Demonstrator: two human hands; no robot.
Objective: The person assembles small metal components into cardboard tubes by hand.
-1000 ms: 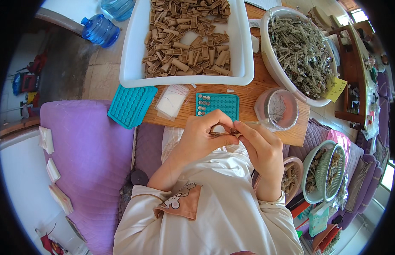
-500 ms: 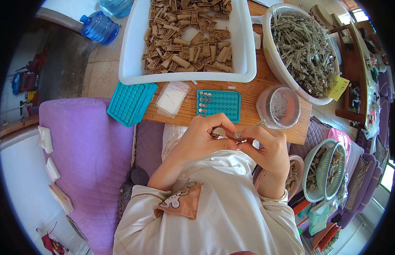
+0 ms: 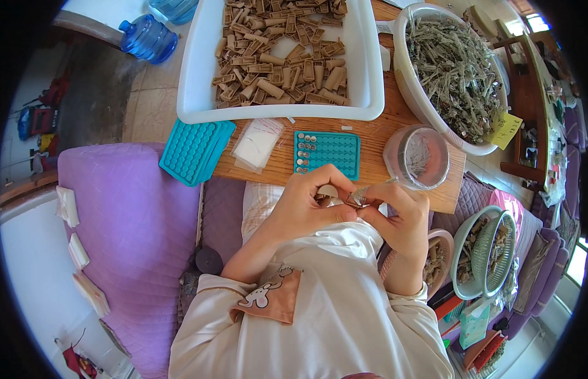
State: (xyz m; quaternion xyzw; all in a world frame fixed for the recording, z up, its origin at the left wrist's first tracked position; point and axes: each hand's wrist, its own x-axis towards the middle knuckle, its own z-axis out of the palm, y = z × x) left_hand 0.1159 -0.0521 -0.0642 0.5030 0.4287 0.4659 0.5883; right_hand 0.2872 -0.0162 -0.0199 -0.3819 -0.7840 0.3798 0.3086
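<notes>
2 hands pinch a small piece together just near of a wooden board.

The left hand [image 3: 306,205] curls its fingers around a small tan piece [image 3: 325,191], and the right hand [image 3: 398,218] has its fingertips closed on a thin metal tool [image 3: 369,189] touching that piece. Just beyond them lies a teal grid tray [image 3: 335,151] on the wooden board [image 3: 369,136], with a clear round cup [image 3: 417,158] to its right. Farther off sits a white tub [image 3: 199,69] of tan pieces, and at far right a white bowl [image 3: 404,76] of grey-green bits.
</notes>
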